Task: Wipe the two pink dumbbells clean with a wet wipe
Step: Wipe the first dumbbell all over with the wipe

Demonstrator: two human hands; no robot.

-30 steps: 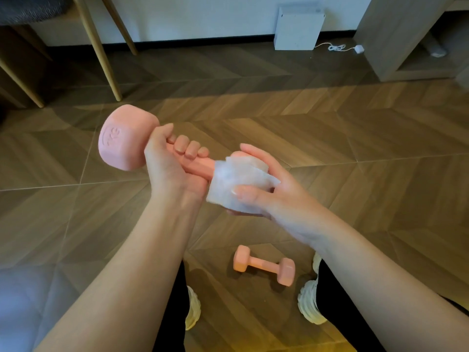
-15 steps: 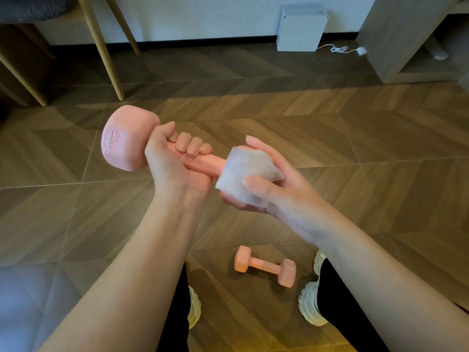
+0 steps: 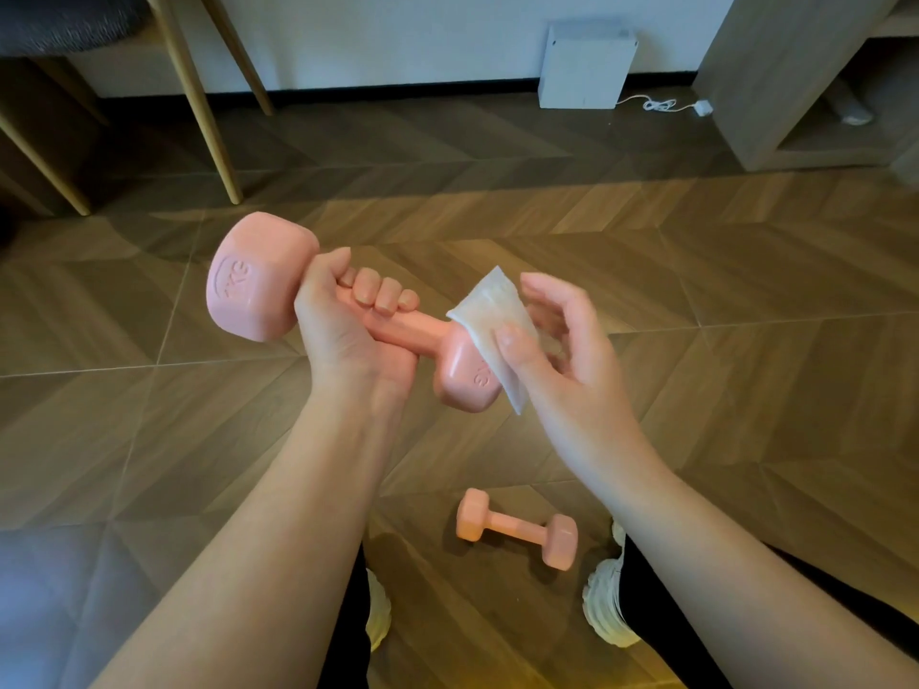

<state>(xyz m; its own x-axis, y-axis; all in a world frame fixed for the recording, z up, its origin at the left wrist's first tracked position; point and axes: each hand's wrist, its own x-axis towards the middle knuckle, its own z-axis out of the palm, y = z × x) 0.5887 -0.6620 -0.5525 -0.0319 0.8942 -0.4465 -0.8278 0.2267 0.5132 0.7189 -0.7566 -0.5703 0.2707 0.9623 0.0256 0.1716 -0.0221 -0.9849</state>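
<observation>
One pink hex-ended dumbbell (image 3: 422, 329) clasped in left grip (image 3: 348, 340) — right grip (image 3: 564, 363) pinches white wipe (image 3: 492, 310) beside its end.

My left hand (image 3: 348, 340) grips the raised dumbbell (image 3: 258, 290) and my right hand (image 3: 562, 360) pinches the wipe (image 3: 490, 305) at its near head, so no gap lies between them. Open floor (image 3: 696, 290) spreads ahead and to both sides. Below, the second dumbbell (image 3: 517, 528) lies between my shoes (image 3: 609, 609). Chair legs (image 3: 199, 101), a white box (image 3: 587, 67) and a shelf unit (image 3: 776, 77) stand well off.
</observation>
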